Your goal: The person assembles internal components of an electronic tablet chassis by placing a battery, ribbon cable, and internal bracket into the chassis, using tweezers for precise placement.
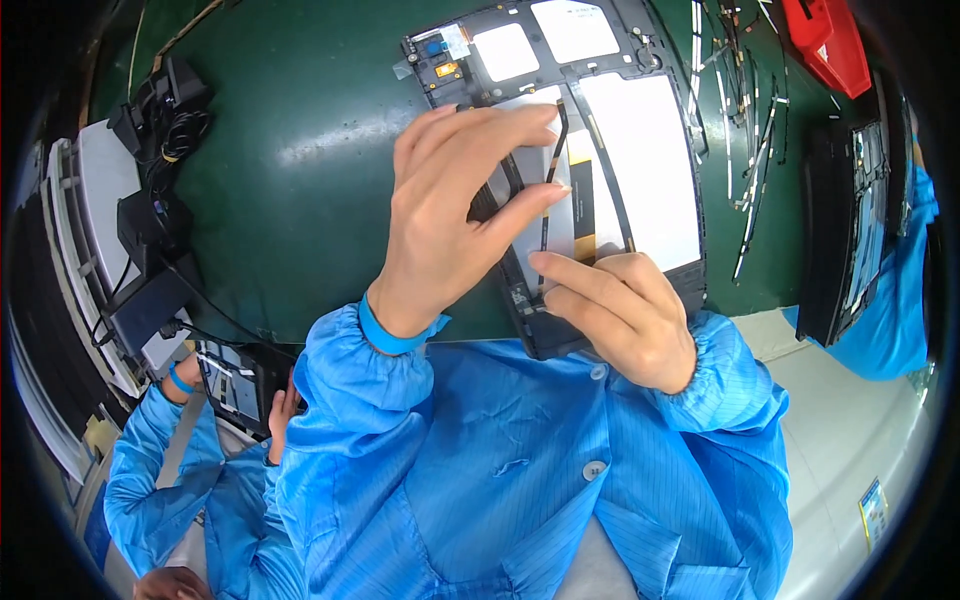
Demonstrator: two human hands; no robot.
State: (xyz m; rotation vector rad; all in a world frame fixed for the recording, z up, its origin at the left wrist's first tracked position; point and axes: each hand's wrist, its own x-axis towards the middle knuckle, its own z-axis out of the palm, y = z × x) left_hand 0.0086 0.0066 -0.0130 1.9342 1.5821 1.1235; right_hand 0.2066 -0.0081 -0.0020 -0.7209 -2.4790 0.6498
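A thin black flex cable [553, 160] runs lengthwise over the left part of an opened tablet housing [655, 170], which has a black frame and white panels. My left hand [440, 205] is curved around the cable's upper stretch, its fingertips at the top end and its thumb against the middle. At the lower end, the fingers of my right hand [625, 315] are closed on the cable, close to the housing's near edge. A second dark ribbon cable [605, 165] lies to the right, across the white panel. My left palm hides part of the housing's left side.
Loose flex strips [755, 175] lie right of the housing on the green table [310, 240]. A red holder [828, 45] and a stack of dark housings [850, 230] stand farther right. Black adapters with cords [155, 225] are at left. A blue-sleeved co-worker [190, 480] holds another device.
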